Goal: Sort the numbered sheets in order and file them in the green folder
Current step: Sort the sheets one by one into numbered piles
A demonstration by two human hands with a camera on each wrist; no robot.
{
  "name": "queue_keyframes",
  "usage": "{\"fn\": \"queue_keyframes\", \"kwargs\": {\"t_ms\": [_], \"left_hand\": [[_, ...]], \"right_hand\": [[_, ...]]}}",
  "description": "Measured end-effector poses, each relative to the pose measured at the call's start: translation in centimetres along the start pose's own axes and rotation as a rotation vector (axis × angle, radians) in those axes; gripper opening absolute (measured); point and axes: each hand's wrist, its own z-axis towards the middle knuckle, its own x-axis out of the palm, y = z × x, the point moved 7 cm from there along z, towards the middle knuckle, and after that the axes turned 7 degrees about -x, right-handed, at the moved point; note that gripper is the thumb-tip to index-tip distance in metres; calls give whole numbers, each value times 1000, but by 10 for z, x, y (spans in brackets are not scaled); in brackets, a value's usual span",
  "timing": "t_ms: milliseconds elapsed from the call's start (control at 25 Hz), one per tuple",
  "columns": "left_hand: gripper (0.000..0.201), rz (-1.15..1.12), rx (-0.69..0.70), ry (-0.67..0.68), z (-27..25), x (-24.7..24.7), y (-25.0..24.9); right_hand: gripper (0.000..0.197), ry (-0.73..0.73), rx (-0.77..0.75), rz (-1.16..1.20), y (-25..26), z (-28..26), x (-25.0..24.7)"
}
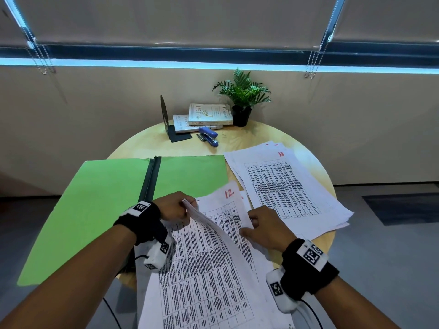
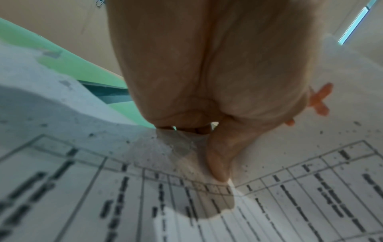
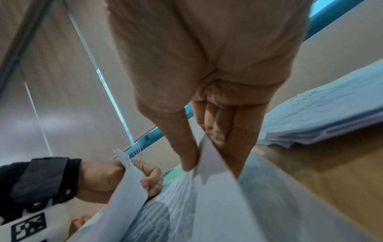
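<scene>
On the round wooden bench, the green folder lies open beside a loose pile; the left hand pinches limp, light sheets, best held by their edges. From the left wrist, its thumb presses printed paper. From the right wrist, the right hand nips the sheet marked 12; blinds hang behind.

You sit in an office: roller blinds cover the window, and a stapler, stacked books and printed sheets crowd the round surface.
</scene>
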Motion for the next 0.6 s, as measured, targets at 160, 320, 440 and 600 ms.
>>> {"fn": "queue_keyframes", "kwargs": {"t_ms": [160, 320, 440, 600], "left_hand": [[37, -47, -3, 13, -3, 0, -1], [22, 33, -24, 14, -3, 0, 0], [37, 74, -41, 50, -9, -3, -5], [47, 253, -102, 113, -18, -34, -6]], "right_hand": [[16, -35, -14, -35, 5, -1, 6], [17, -45, 17, -68, 13, 2, 10], [26, -64, 37, -87, 8, 5, 18], [39, 20, 47, -293, 7, 6, 29]]}}
